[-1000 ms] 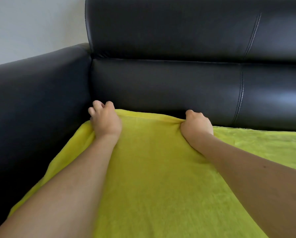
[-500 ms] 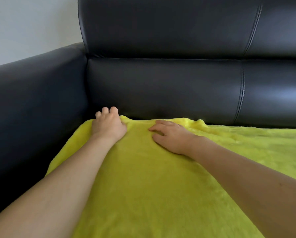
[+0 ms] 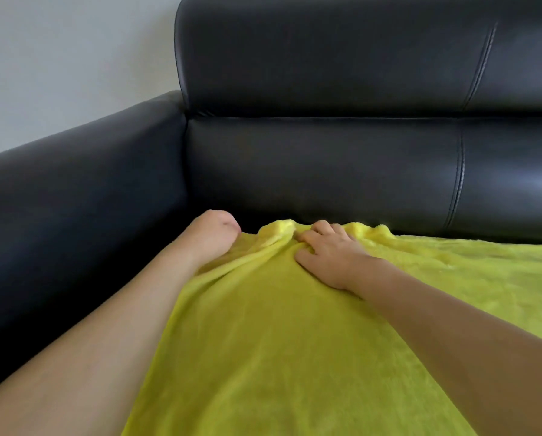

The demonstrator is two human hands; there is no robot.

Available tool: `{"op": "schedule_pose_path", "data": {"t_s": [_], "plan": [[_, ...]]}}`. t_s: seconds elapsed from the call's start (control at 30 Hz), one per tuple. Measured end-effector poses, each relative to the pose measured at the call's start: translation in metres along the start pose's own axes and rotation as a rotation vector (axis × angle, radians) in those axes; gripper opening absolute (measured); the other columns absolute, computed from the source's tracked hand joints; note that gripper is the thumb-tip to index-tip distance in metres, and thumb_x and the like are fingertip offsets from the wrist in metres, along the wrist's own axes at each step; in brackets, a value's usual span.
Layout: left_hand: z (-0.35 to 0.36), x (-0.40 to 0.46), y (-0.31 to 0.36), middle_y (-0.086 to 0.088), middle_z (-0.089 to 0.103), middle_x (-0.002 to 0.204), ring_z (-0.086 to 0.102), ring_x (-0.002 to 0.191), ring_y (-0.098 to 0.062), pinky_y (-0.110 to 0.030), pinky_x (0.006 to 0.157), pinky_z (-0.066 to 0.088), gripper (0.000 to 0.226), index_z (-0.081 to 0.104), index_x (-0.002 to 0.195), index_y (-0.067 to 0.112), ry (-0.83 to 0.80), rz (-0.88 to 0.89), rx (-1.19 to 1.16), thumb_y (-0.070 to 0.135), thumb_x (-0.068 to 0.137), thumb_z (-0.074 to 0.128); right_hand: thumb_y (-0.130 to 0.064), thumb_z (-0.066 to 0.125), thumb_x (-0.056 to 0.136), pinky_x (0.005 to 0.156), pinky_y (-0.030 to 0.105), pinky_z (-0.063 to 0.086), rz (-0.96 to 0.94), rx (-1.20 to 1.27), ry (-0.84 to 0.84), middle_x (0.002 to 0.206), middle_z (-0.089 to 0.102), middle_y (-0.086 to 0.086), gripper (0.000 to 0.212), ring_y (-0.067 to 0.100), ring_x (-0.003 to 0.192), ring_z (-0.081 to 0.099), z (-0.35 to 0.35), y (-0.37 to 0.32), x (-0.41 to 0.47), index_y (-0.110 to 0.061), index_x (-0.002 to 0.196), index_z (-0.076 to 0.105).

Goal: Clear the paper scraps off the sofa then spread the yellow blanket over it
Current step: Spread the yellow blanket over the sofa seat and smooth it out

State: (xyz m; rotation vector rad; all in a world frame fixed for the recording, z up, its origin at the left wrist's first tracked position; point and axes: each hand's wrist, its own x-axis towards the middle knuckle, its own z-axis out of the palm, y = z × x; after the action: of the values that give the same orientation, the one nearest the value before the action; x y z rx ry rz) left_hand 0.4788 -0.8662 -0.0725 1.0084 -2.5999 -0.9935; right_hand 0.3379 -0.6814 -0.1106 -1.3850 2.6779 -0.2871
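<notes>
Step in hand: the spreading step. No paper scraps show anywhere on the visible part of the sofa (image 3: 326,171), so the clearing looks done, though its right end is out of view.

Blanket: the yellow blanket (image 3: 294,341) lies over the seat, running from the 6 o'clock edge of the view up to the foot of the backrest and off toward 3 o'clock. Its far left corner, just above centre toward 12 o'clock, is bunched into soft folds instead of lying flat.

Left hand: the left hand (image 3: 211,236) sits at the blanket's left edge, at about 10 o'clock from centre, near the armrest. Its fingers are curled under and hidden from the camera; I cannot tell whether they pinch the edge or merely press on it.

Right hand: the right hand (image 3: 329,256) rests palm down on the blanket just right of the bunched corner. Its fingers are loosely bent, with the tips digging into the folds; they appear to gather the cloth, not clamp it.

Bare seat: a dark strip of seat shows between the blanket's left edge and the armrest, toward 9 o'clock.

Next move: judging by the folds, the corner needs drawing toward the 10 o'clock nook where armrest meets backrest, then a flat smoothing stroke outward so the ridges vanish.

Care needed: the plush cloth probably slides easily on the slick sofa, so a gentle pull should suit better than a hard tug.
</notes>
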Motion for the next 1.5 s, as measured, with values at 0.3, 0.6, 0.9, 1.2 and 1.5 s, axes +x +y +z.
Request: {"op": "schedule_pose_path", "data": {"t_s": [0.3, 0.6, 0.9, 1.2, 1.5], "plan": [[-0.008, 0.016, -0.007, -0.011, 0.065, 0.103, 0.063, 0.089, -0.031, -0.033, 0.066, 0.044, 0.016, 0.061, 0.091, 0.013, 0.2, -0.09, 0.659, 0.008, 0.087, 0.046, -0.061, 0.024, 0.084, 0.111, 0.042, 0.023, 0.02, 0.006, 0.025, 0.147, 0.031, -0.007, 0.062, 0.018, 0.135, 0.028, 0.004, 0.001, -0.001, -0.034, 0.139, 0.036], [-0.011, 0.034, 0.013, -0.015, 0.049, 0.12, 0.054, 0.103, -0.033, -0.038, 0.068, 0.041, 0.042, 0.041, 0.125, 0.011, 0.552, 0.067, 0.921, 0.008, 0.087, 0.058, -0.063, 0.016, 0.077, 0.111, 0.04, 0.023, 0.006, 0.016, 0.062, 0.144, 0.034, -0.007, 0.07, 0.017, 0.135, 0.029, 0.007, 0.001, -0.002, -0.035, 0.137, 0.038], [0.051, 0.017, -0.009, 0.004, 0.017, 0.162, 0.012, 0.149, -0.026, -0.057, 0.117, 0.009, 0.067, 0.026, 0.15, 0.037, -0.053, -0.041, 0.397, 0.067, 0.09, 0.025, -0.039, 0.043, 0.092, 0.095, 0.037, 0.044, 0.054, 0.206, 0.322, 0.131, 0.049, -0.003, 0.039, 0.019, 0.119, 0.047, -0.016, 0.004, -0.012, -0.024, 0.126, 0.055], [0.039, 0.027, 0.005, -0.005, 0.03, 0.152, 0.028, 0.136, -0.034, -0.047, 0.111, 0.029, 0.052, 0.042, 0.144, 0.025, 0.113, -0.01, 0.564, 0.046, 0.098, 0.031, -0.035, 0.045, 0.093, 0.09, 0.037, 0.045, 0.295, 0.035, 0.329, 0.123, 0.051, 0.002, 0.039, 0.024, 0.114, 0.048, -0.039, 0.082, -0.052, -0.02, 0.129, 0.049], [0.102, 0.022, 0.055, 0.017, 0.013, 0.161, 0.009, 0.148, -0.019, -0.041, 0.119, 0.011, 0.065, 0.017, 0.153, 0.045, -0.259, 0.287, 0.492, 0.07, 0.093, 0.016, -0.049, 0.029, 0.093, 0.096, 0.04, 0.042, 0.347, -0.064, 0.076, 0.134, 0.047, 0.004, 0.054, 0.025, 0.121, 0.046, -0.033, 0.098, -0.054, -0.021, 0.133, 0.053]]}}
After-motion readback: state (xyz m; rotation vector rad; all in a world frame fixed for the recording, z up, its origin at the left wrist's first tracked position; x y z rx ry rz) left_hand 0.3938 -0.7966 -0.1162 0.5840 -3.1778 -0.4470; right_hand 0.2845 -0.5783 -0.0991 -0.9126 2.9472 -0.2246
